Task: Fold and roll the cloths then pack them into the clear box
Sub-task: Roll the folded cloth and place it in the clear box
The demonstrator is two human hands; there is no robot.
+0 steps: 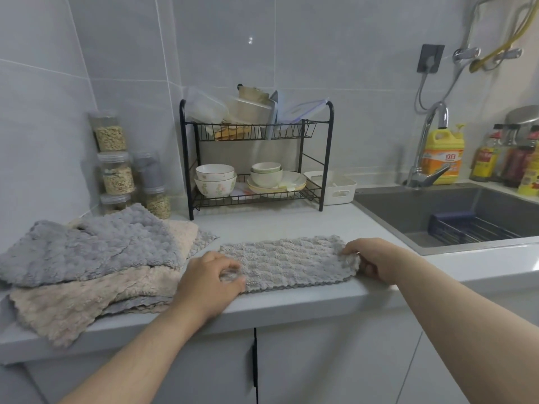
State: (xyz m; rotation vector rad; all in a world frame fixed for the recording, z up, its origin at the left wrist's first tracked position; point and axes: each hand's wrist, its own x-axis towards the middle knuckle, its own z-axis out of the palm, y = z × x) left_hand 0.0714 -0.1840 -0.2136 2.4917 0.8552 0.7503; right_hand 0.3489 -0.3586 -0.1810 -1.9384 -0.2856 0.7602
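**Q:** Left to right, what is on the tabletop?

**Me:** At far left, a loose pile of grey and beige cloths waiting their turn. Just beside it, my left hand sits on the left end of a grey cloth, which lies along the front edge as a long folded strip. My right hand is at its right end. Beyond that, the sink.

**Q:** And your fingers?

**Me:** The left fingers are curled, pinching the strip's end against the thumb. The right fingers are bent down onto the other end, tips pressing into the pile, with the thumb tucked under the corner. Neither hand is spread flat.

**Q:** How will the cloth handle?

**Me:** Light, soft and thick, I judge: a plush, bumpy weave that gives under my fingertips and will not slip. It is limp, so it should roll easily but spring loose if let go. I would take hold at one short end, across its full width, and roll toward the other hand while that hand keeps the strip flat.

**Q:** The clear box?

**Me:** I cannot pick out which one it is. Clear containers stand on the rack behind, nothing near my hands.
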